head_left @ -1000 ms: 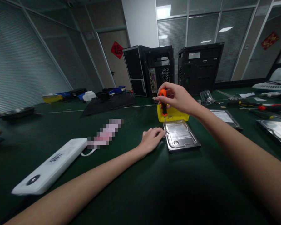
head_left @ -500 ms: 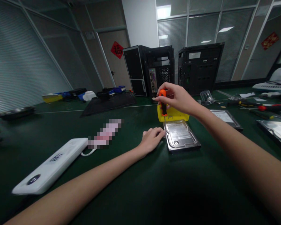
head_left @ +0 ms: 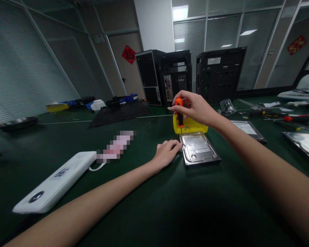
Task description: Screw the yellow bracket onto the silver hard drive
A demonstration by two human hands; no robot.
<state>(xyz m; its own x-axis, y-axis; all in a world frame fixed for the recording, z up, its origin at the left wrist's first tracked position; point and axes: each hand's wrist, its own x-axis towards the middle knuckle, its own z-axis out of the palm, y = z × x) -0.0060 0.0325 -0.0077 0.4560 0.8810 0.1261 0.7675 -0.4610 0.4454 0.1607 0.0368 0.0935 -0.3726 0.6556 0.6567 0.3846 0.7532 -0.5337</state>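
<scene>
Resting on the green table (head_left: pixel 144 212), the left hand (head_left: pixel 167 152) is bringing its curled fingertips against the left edge of a hard drive (head_left: pixel 197 145); I cannot tell whether they are pinching anything there or only steadying it. The drive is lying flat, label side up, well in from the table's far edge. Its silver cover is showing raised ribs, a pale printed label and 1 round fitting toward the near left corner. Above it, the right hand (head_left: pixel 194 108) is clamping its fingers round the orange-and-black handle of a screwdriver (head_left: pixel 180 120), which is standing nearly upright, its tip reaching the drive's left edge. Work seems to be partway along: the cover is still sitting on, and any screw under the tip is hiding from view. Just beyond the drive's far edge, a yellow tray (head_left: pixel 175 125) is holding small bits, perhaps screws already out; those remaining are too small to count.
</scene>
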